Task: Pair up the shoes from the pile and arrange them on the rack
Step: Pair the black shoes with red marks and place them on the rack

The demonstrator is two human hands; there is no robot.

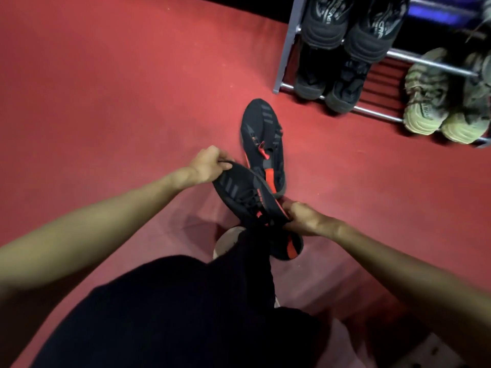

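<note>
I hold a black sneaker with red accents point(247, 197) above the floor. My left hand point(210, 164) grips its toe end and my right hand point(301, 217) grips near its collar and heel. Its matching black and red sneaker point(261, 139) lies on the red carpet just beyond, toe pointing away from me. The metal shoe rack point(285, 53) stands at the upper right. It carries a pair of black sneakers point(348, 25) on an upper bar, a dark pair point(329, 81) below, and a pale green pair point(441, 104) at the right.
Red carpet point(119, 88) covers the floor, open to the left and centre. My dark clothing point(172, 314) fills the lower middle, with a white shoe tip point(225, 243) showing under it. A pale object point(433, 351) sits at the bottom right corner.
</note>
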